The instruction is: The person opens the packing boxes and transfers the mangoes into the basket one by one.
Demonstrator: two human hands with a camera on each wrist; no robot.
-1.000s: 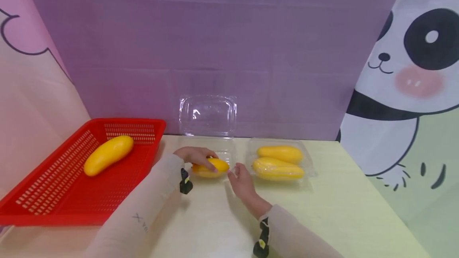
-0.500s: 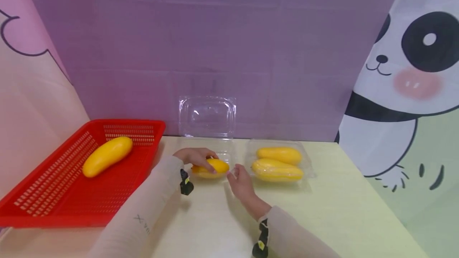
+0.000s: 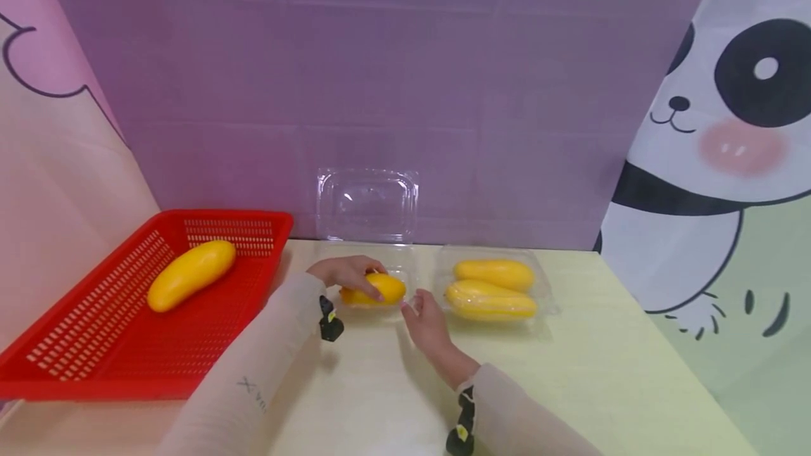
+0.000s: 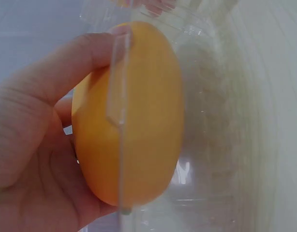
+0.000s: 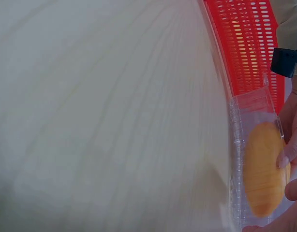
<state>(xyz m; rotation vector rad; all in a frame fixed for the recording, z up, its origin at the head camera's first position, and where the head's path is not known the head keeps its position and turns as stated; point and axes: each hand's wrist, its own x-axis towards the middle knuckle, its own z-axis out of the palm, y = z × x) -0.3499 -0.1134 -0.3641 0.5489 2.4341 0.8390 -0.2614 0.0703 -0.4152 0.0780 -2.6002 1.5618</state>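
Observation:
In the head view, my left hand [image 3: 350,274] grips a smooth yellow squash [image 3: 388,288], thumb on the near side. The squash sits within the base of a clear plastic clamshell box [image 3: 408,259], whose lid [image 3: 367,204] stands raised at the back. Through the box's clear wall, the left wrist view shows the squash [image 4: 148,116] with the thumb near its far end. My right hand [image 3: 431,326] pinches the near right corner of the box. The right wrist view shows the squash [image 5: 262,169] behind the box's side wall [image 5: 237,164].
A second clear clamshell box [image 3: 545,280] stands to the right, with two yellow squashes [image 3: 491,300] lying side by side in it. On the left, a red plastic basket [image 3: 158,347] holds one yellow squash [image 3: 192,276]. A purple backdrop [image 3: 393,76] rises behind the table [image 3: 608,357].
The squash in my left hand has shifted slightly toward the back of the box, the hand moving a little with it. My right hand stays at the box corner.

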